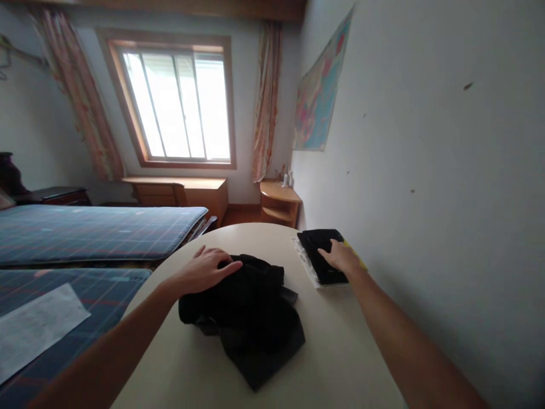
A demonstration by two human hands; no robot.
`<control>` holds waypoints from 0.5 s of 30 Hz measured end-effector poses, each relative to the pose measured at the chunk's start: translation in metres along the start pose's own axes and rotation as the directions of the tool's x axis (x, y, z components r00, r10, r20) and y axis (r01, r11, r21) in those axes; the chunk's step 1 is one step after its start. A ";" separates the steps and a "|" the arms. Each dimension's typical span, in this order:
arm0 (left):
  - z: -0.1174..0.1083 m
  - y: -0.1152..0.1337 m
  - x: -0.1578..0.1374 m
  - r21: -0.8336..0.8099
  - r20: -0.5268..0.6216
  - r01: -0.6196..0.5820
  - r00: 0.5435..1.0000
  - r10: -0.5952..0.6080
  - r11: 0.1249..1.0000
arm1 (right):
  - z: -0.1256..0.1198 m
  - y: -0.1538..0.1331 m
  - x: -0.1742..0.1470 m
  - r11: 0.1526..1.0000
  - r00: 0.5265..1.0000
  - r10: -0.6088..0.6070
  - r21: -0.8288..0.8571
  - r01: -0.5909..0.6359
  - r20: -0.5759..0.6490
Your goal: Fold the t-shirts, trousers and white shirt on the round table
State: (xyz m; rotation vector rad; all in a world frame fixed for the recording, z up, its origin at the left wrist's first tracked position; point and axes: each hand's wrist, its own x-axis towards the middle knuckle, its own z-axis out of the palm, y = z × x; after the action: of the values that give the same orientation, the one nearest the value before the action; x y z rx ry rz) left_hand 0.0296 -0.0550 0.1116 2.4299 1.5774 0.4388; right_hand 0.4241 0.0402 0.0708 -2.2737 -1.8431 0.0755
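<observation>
A crumpled heap of soft black fabric (255, 301) is laid near the middle of a cream-coloured table with a rounded far edge (340, 352), one dark, pointed corner being spread toward the near side. Its upper left part is covered by the left hand (205, 271), whose thumb is stretched out across the cloth; whether any fabric is pinched under the fingers cannot be told.

To the right, apart from the heap, a flat, folded black cloth (320, 264) is set near the table's far right edge. It is touched from above by the right hand (344, 258), which is held open, with thumb and forefinger parted. A white, crinkled layer (307, 264) is seen under the folded cloth's left side, and a yellow strip (356, 254) is partly hidden by the hand at its right.

On the left, two blue plaid mattresses (102, 230) are seen, the nearer being partly covered by a white sheet of paper (38, 329). Beyond, a light-brown wooden desk (200, 183) is placed below a wood-framed window (183, 108), which is flanked by pinkish patterned curtains (266, 108). A colourful map (319, 96) is mounted on the right-hand white wall (426, 125).
</observation>
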 end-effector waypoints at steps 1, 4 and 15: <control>0.006 0.001 0.002 0.002 -0.087 -0.010 0.996 0.010 1.000 | 0.007 0.003 0.000 0.999 0.999 0.035 -0.016 -0.035 -0.027; 0.028 0.002 0.002 -0.019 -0.058 -0.119 0.991 0.118 0.993 | 0.023 0.010 0.000 0.996 0.993 0.080 -0.027 -0.083 -0.092; 0.019 0.012 0.008 -0.249 -0.186 -0.128 0.979 0.082 0.960 | -0.084 -0.003 0.007 0.921 0.835 0.055 0.351 0.169 -0.548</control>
State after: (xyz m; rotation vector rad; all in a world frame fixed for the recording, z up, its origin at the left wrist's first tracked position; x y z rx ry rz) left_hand 0.0499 -0.0528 0.0995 2.3315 1.3549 0.8422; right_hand 0.4372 0.0367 0.1545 -1.7240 -1.4332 -0.1920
